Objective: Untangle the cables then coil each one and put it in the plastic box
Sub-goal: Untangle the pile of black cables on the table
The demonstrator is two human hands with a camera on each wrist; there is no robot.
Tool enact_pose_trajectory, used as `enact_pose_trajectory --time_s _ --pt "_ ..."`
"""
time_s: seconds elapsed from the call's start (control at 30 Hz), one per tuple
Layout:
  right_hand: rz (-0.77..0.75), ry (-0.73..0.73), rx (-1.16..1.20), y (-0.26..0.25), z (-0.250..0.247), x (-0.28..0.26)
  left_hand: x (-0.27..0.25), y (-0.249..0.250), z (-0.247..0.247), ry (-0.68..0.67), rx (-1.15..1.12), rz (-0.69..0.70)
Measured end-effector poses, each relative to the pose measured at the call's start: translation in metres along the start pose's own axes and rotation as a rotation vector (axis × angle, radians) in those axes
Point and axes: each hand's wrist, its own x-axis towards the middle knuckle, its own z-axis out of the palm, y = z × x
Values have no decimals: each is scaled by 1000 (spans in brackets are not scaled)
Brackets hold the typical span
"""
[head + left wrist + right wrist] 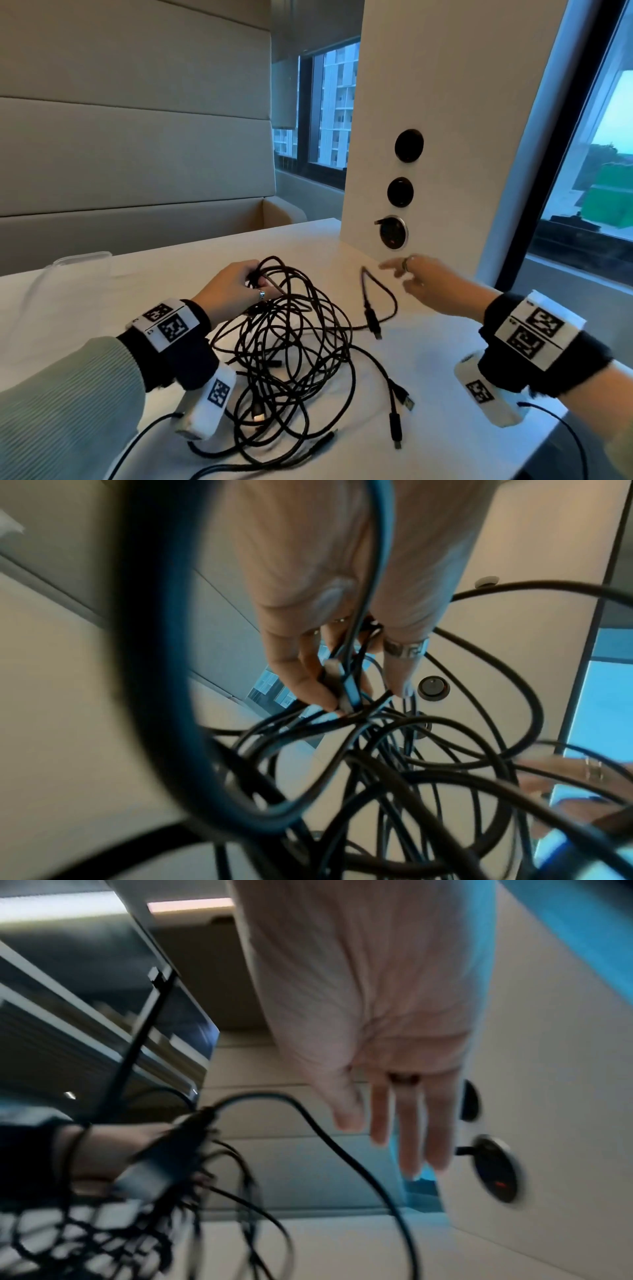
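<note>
The left hand [233, 289] holds the top of the cables [291, 346], a tangled black heap lying in the middle of the tabletop [428, 359]. Its grip is narrow: in the left wrist view the fingers [301, 674] curl down around several strands and a plug [337, 680], with the ringed finger pressing against the bundle from the other side. Loops fan out below the hand and spill toward the near edge, where a few plugs lie loose.

The right hand [431, 282] hovers over the far right of the tabletop, just in front of the white pillar [445, 102]. Its grip is wide, holding nothing; in the right wrist view the fingers [407, 1137] are straight and spread, with a ring on one of them. They point toward the lowest of three round sockets [393, 232] set in the pillar, and whether a fingertip touches the pillar cannot be told. One strand [368, 294] rises in a loop between the two hands, apart from the right hand, its plug hanging down toward the tabletop.

The box [82, 258], clear plastic, sits at the far left edge of the tabletop, well apart from the heap; only its rim shows. Both wrists carry black bands with printed marker tags. A padded bench [137, 154] runs behind the tabletop.
</note>
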Motion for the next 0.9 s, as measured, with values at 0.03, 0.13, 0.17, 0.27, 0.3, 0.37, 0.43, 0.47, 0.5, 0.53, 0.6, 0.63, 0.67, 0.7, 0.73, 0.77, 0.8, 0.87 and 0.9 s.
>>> enact_pose_trajectory --time_s 0.03,0.13,0.17,0.27,0.3,0.37,0.43,0.47,0.5,0.53,0.6,0.63,0.67,0.7,0.73,0.77,0.8,0.87,0.9 --pt "-43 144 53 -15 -1 -3 0 1 0 20 -8 -8" --pt "-223 255 474 -67 -2 -26 1 1 2 59 -37 -39" --pt "-266 123 621 -84 1 -36 1 1 2 71 -62 -56" --pt "-282 -267 695 -119 26 -48 0 2 3 98 -228 -145" --pt "-267 -291 633 -125 37 -45 -1 4 3 105 -278 -183" --pt "-232 -253 479 -129 54 -33 -2 10 1 124 -361 -247" --pt "-190 -217 400 -128 62 -18 -2 15 -2 144 -455 -285" --pt "-157 -208 409 -128 63 -11 -2 16 -3 156 -502 -300" --pt "-130 -203 441 -128 64 -4 -3 17 -4 167 -552 -313" --pt "-114 -198 480 -128 64 2 -4 18 -5 173 -603 -326" --pt "-86 -191 555 -132 62 9 -5 18 -4 179 -706 -352" --pt "-63 -183 598 -133 61 11 -5 19 -4 182 -755 -362" --pt "-35 -173 650 -133 60 14 -6 19 -4 181 -796 -368" --pt "-12 -163 699 -133 59 15 -7 19 -4 176 -822 -367" --pt "8 -165 729 -132 57 16 -8 17 -5 164 -826 -358" --pt "20 -175 739 -130 55 16 -9 16 -6 147 -815 -343" --pt "27 -192 722 -129 53 17 -11 15 -8 132 -801 -330" --pt "32 -212 660 -127 49 19 -13 13 -11 112 -779 -315" --pt "40 -204 651 -127 47 20 -14 12 -13 104 -774 -316"
